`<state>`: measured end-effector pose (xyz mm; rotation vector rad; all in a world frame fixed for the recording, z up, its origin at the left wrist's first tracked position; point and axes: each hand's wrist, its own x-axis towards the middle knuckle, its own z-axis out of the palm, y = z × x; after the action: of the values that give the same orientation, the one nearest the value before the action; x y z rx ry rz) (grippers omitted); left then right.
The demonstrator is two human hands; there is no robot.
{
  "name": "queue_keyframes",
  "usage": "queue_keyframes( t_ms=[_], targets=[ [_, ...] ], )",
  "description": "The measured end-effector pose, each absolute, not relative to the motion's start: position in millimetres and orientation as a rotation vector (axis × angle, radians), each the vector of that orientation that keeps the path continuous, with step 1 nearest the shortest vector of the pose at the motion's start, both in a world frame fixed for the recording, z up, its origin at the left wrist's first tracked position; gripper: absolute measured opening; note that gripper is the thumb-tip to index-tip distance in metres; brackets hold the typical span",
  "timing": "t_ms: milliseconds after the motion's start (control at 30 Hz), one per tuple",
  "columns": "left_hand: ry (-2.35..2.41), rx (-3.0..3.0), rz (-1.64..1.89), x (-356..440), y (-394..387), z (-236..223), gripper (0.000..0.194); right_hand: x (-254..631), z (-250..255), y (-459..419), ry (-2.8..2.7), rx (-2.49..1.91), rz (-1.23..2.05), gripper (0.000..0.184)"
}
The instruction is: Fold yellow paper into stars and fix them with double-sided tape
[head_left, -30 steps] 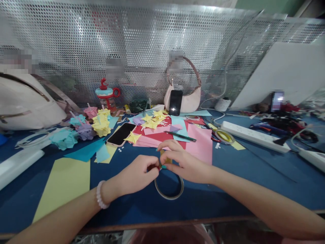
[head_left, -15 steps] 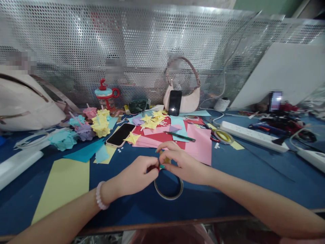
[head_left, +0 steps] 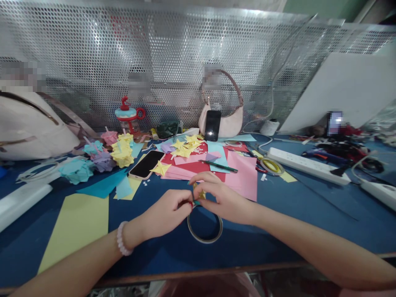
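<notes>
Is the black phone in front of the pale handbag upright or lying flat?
Upright: the black phone stands on a short end, its tall face toward the camera.

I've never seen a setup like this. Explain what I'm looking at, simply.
There's no machine here: a person works with two bare hands, seen from a camera worn on the head, looking forward and down. The right hand pinches a small yellowish piece, mostly hidden. The left hand meets it, fingertip to fingertip; what it grips is unclear. Below lies a thin ring, perhaps a tape roll. Around them on the blue table are yellow folded-paper stars, a pink sheet and a phone lying flat.
</notes>
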<state>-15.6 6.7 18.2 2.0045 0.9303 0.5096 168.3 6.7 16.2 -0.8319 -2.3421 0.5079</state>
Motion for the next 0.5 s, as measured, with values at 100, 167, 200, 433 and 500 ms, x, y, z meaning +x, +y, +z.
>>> queue_keyframes(
  t_ms=[100, 167, 200, 433, 500],
  targets=[
    [0.934, 2.045, 0.502, -15.5, 6.1, 17.5, 0.019, 168.0, 15.8, 6.7, -2.338, -0.838, 0.498, 0.018],
    [0.937, 2.096, 0.501, -15.8, 5.8, 16.4, 0.018, 167.5, 16.1, 6.1, -2.341, -0.841, 0.486, 0.018],
    [0.935, 2.129, 0.501, -16.1, 5.7, 16.0, 0.017, 167.2, 16.2, 5.7, -2.345, -0.845, 0.478, 0.018],
    [0.941, 2.398, 0.383, -17.3, 2.4, 14.2, 0.015, 167.4, 14.8, 4.4, -2.317, -0.918, 0.326, 0.018],
    [0.933, 2.479, 0.331, -17.6, 1.5, 12.6, 0.014, 168.5, 14.9, 5.3, -2.32, -0.921, 0.31, 0.022]
  ],
)
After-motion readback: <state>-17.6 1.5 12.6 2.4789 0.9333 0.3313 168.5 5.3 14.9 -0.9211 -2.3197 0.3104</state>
